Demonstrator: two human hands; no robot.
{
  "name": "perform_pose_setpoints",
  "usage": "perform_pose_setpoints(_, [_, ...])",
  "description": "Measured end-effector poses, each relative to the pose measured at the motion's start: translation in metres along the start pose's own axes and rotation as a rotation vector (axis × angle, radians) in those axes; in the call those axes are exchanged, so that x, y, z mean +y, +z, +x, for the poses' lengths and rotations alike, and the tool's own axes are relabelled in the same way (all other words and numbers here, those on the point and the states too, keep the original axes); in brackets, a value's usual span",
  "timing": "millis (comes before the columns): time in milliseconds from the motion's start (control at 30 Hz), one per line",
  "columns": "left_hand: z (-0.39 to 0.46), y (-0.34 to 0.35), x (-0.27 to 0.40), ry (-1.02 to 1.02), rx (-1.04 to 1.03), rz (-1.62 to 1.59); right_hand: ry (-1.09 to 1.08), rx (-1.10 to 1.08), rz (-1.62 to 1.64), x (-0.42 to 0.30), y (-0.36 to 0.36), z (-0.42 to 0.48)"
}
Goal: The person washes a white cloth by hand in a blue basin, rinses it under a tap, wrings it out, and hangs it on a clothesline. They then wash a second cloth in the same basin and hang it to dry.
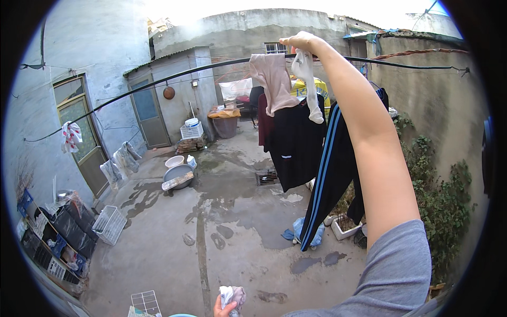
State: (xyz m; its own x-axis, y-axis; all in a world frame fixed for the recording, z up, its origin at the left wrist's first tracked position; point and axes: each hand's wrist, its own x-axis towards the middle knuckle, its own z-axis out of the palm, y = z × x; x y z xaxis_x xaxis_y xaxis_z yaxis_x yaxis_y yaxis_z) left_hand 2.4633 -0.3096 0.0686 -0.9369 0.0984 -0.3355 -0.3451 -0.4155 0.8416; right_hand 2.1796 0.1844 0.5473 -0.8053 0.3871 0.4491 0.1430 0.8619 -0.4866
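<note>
Low in the view, my left hand [224, 308] holds a small bunch of white and pale pink-grey cloth [233, 296], probably socks. My right arm is stretched up, with my right hand [303, 41] at the dark drying pole [190, 71], right at the top of a hanging white sock [310, 87]. Whether its fingers pinch the sock is hidden from me. Just left of the sock, a pale pink cloth garment [273, 83] is draped over the pole. Beyond hang a black top [297, 146] and black trousers with blue side stripes [330, 166].
A white sock with red spots [71, 136] hangs at the pole's far left. On the wet concrete stand a grey basin [178, 174], a floor drain [267, 177] and a white plastic basket [109, 224]. Plants [439, 198] line the right wall. A wire rack [145, 303] stands near me.
</note>
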Motion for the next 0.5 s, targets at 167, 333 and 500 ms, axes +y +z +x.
perform_pose_setpoints(167, [0.001,-0.003,-0.002,-0.011,0.017,0.024,-0.165,0.053,0.033,0.017,0.003,-0.009])
perform_pose_setpoints(333, [0.004,0.0,-0.002,-0.001,0.043,0.044,-0.335,0.035,0.301,0.04,-0.006,0.004])
perform_pose_setpoints(500, [0.003,-0.002,0.0,0.024,0.04,0.014,-0.285,0.099,0.5,0.033,-0.034,-0.011])
